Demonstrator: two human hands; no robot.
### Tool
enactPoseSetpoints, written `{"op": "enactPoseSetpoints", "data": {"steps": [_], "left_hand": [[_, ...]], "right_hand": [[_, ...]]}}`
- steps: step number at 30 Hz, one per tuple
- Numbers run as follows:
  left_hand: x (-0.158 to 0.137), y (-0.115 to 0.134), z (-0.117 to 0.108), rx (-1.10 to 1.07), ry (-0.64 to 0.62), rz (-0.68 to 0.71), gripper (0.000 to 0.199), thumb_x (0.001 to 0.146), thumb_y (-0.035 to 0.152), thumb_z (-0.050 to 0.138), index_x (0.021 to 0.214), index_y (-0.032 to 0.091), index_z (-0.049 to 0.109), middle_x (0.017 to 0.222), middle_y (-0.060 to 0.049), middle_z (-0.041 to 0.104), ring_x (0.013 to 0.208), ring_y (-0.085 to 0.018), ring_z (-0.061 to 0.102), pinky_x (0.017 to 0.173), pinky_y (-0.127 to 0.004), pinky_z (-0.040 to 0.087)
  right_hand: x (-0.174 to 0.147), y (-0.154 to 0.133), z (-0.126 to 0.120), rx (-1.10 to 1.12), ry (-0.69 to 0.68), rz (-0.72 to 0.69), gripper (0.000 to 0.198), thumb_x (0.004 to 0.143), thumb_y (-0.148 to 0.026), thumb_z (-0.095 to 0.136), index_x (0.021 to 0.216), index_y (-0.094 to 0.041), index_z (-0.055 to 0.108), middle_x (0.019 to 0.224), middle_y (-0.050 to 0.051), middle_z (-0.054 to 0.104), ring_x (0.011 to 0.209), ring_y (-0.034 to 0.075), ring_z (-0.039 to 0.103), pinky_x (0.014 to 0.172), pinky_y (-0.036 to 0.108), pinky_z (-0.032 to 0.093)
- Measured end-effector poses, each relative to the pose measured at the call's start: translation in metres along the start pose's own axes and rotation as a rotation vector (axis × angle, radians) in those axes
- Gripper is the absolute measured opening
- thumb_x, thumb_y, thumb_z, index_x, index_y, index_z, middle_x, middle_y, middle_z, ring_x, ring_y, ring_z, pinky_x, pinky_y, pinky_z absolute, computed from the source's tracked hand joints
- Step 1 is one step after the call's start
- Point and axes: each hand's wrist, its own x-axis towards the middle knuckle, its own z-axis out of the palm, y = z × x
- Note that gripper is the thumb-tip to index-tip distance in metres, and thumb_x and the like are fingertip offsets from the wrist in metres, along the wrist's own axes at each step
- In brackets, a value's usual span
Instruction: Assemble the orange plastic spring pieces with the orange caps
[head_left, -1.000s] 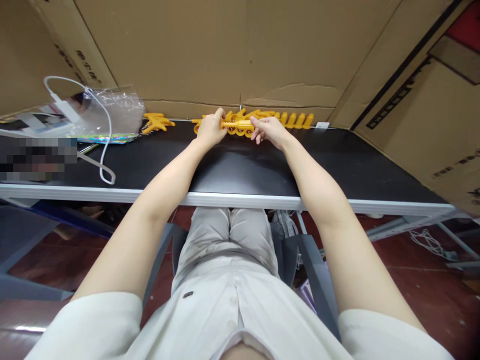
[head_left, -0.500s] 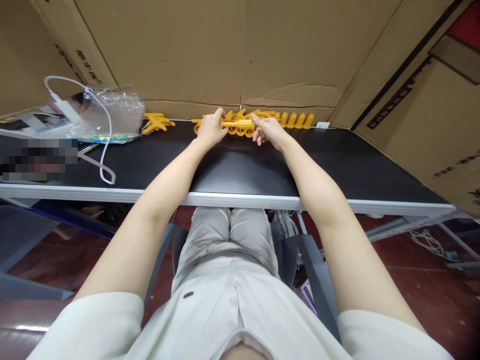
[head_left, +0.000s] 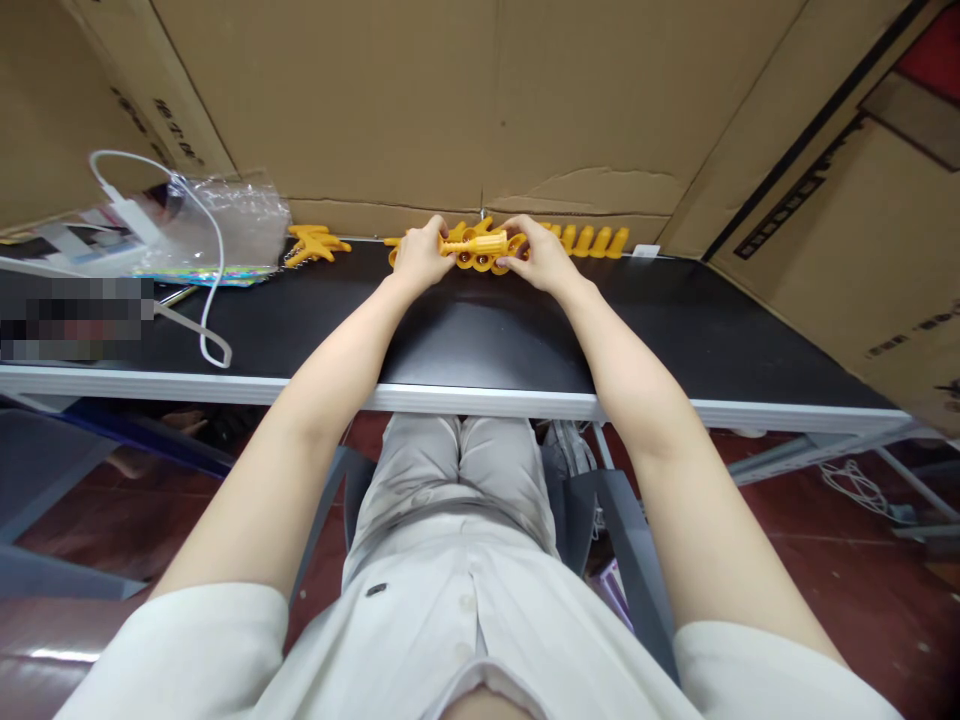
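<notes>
A yellow plastic piece, thin and ribbed at its left end and wider at its right, lies level above the black tabletop. My left hand pinches its thin end. At its wide end, my right hand curves thumb and fingers around a round, hollow yellow piece. Several more hollow yellow pieces lie with their round openings toward me, partly hidden by my hands and the held piece. Past my right hand, a row of yellow cup-like pieces stands upright.
Yellow branched pieces lie at the left, by a small chain. A clear plastic bag and a white cable are further left. Cardboard walls the back and right. The table's metal edge runs before my lap.
My right hand has let go of the wide end of the yellow piece and closed around a round hollow piece beside it. My left hand has stayed nearly still.
</notes>
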Motion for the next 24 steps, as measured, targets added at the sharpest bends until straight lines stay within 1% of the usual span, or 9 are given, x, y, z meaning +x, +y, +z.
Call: {"op": "enactPoseSetpoints", "data": {"steps": [4,9,11,13,15,19,21,24], "left_hand": [[-0.003,0.003,-0.003,0.011,-0.011,0.008,0.048,0.091,0.025,0.071,0.139,0.023,0.073,0.120,-0.015,0.080,0.126,-0.040,0.072,0.114,-0.049,0.055],[-0.005,0.006,-0.005,0.048,0.003,0.034,0.049,0.089,0.022,0.070,0.138,0.022,0.074,0.121,-0.014,0.081,0.127,-0.040,0.073,0.112,-0.047,0.056],[-0.004,0.005,-0.005,0.056,0.007,0.044,0.050,0.088,0.022,0.069,0.138,0.023,0.074,0.120,-0.013,0.081,0.126,-0.039,0.073,0.111,-0.046,0.056],[-0.004,0.004,-0.003,0.056,0.012,0.053,0.049,0.089,0.023,0.069,0.138,0.024,0.074,0.118,-0.012,0.082,0.125,-0.039,0.073,0.110,-0.045,0.056],[-0.002,0.002,-0.001,0.057,0.016,0.065,0.048,0.090,0.023,0.069,0.138,0.025,0.074,0.117,-0.011,0.083,0.124,-0.038,0.074,0.110,-0.045,0.057],[0.000,-0.002,0.003,0.050,0.021,0.077,0.047,0.090,0.023,0.070,0.137,0.026,0.075,0.118,-0.012,0.082,0.123,-0.040,0.074,0.111,-0.049,0.057],[0.001,-0.004,0.004,0.023,0.021,0.081,0.048,0.089,0.023,0.072,0.137,0.027,0.074,0.117,-0.012,0.082,0.123,-0.040,0.074,0.112,-0.050,0.057],[0.001,-0.005,0.005,-0.017,0.016,0.097,0.054,0.087,0.026,0.072,0.141,0.029,0.072,0.116,-0.012,0.082,0.125,-0.041,0.073,0.113,-0.052,0.057]], "right_hand": [[0.002,0.005,0.000,-0.097,-0.039,-0.017,0.059,0.095,-0.049,0.086,0.142,-0.017,0.069,0.130,0.017,0.078,0.103,0.034,0.075,0.104,0.057,0.062],[0.003,0.015,0.001,-0.135,-0.061,-0.077,0.054,0.094,-0.058,0.086,0.129,-0.019,0.074,0.126,0.017,0.076,0.112,0.036,0.072,0.107,0.057,0.060],[0.004,0.018,0.002,-0.129,-0.067,-0.071,0.054,0.094,-0.059,0.087,0.127,-0.019,0.074,0.127,0.017,0.075,0.114,0.036,0.072,0.109,0.057,0.059],[0.004,0.017,0.002,-0.107,-0.074,-0.040,0.052,0.093,-0.056,0.089,0.125,-0.019,0.073,0.127,0.017,0.075,0.113,0.035,0.072,0.110,0.057,0.059],[0.003,0.014,0.001,-0.053,-0.081,0.005,0.048,0.090,-0.052,0.092,0.120,-0.020,0.072,0.124,0.015,0.074,0.110,0.033,0.072,0.110,0.055,0.059],[-0.001,0.001,-0.004,0.145,-0.077,0.110,0.040,0.083,-0.043,0.100,0.101,-0.023,0.069,0.110,0.009,0.073,0.109,0.031,0.071,0.112,0.053,0.059],[-0.003,-0.004,-0.005,0.235,-0.069,0.152,0.043,0.079,-0.040,0.103,0.095,-0.024,0.066,0.104,0.006,0.071,0.110,0.032,0.071,0.111,0.052,0.060],[-0.005,-0.008,-0.005,0.338,-0.059,0.199,0.050,0.075,-0.041,0.107,0.092,-0.025,0.062,0.099,0.004,0.069,0.108,0.031,0.073,0.106,0.049,0.062]]}}
